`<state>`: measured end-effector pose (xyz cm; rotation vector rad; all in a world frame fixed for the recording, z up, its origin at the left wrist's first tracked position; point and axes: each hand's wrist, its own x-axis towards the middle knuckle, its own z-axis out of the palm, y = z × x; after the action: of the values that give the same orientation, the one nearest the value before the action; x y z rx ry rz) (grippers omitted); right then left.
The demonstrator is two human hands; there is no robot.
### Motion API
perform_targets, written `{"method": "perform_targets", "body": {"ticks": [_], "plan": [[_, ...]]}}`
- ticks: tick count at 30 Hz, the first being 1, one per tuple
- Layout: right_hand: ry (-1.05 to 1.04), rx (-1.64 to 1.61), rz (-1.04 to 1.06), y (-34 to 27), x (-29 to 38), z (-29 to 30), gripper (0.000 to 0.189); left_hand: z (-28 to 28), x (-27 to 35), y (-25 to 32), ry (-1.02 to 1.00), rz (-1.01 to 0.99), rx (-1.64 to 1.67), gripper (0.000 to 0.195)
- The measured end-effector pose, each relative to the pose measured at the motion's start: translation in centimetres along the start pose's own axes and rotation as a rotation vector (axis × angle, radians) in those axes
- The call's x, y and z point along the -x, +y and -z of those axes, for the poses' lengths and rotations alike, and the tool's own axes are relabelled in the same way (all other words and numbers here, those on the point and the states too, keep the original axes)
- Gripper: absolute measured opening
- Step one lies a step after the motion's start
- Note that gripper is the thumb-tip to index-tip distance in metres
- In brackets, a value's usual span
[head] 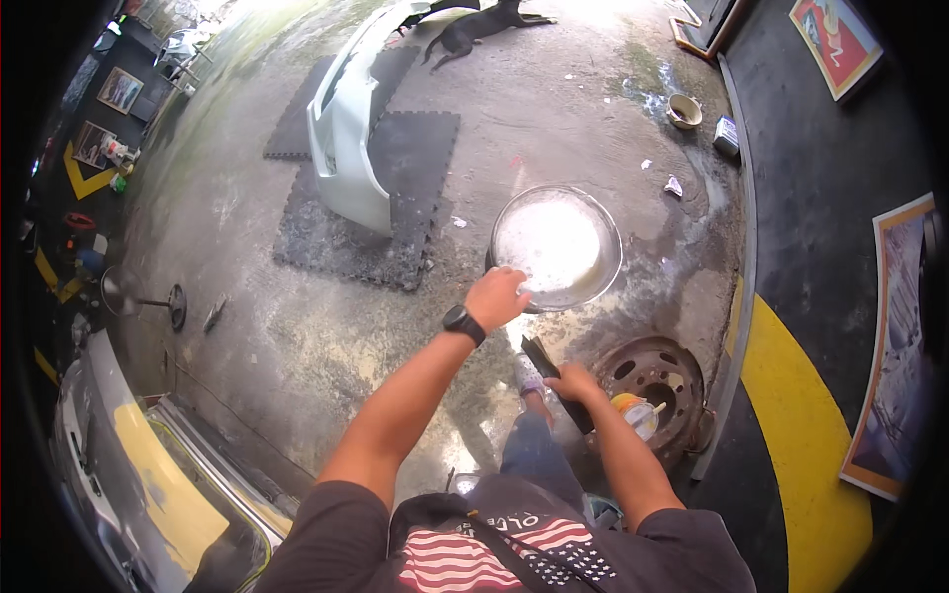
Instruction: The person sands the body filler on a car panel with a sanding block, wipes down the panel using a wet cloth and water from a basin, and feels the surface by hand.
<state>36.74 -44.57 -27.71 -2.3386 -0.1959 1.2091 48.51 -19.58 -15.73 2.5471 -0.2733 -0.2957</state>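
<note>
A round basin holds liquid that reflects bright light in front of me. At its near left edge, my left hand has its fingers curled over the rim. My right hand grips a dark, flat, slightly bent strip whose material I cannot make out. Just right of that hand, a yellow-orange tub with a pale stick rests by a rusty steel wheel. Farther off, a pale car bumper stands on dark interlocking foam mats.
A dog lies beyond the bumper. Along the right wall are a small bowl and a rectangular can. A partly sanded car panel occupies the lower left, with a metal stand above it. The concrete floor looks wet in patches.
</note>
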Motion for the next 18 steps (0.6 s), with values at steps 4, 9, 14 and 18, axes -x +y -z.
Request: {"method": "perform_targets", "body": {"ticks": [4,9,14,18], "plan": [[-0.022,-0.005,-0.026,4.2,0.4,2.6,0.045,-11.6,-13.3,-1.1,-0.143,0.08,-0.092,0.039],[0.102,-0.104,-0.11,8.6,0.9,3.6,0.045,-18.4,-20.2,-3.7,-0.582,0.342,-0.25,0.052],[0.18,-0.159,-0.167,9.9,1.4,4.7,0.044,-19.8,-21.4,-4.5,-1.025,0.09,-0.463,0.053],[0.032,-0.188,-0.243,8.4,1.6,6.7,0.047,-21.2,-19.8,-6.3,-1.012,0.082,-0.537,0.046]]}}
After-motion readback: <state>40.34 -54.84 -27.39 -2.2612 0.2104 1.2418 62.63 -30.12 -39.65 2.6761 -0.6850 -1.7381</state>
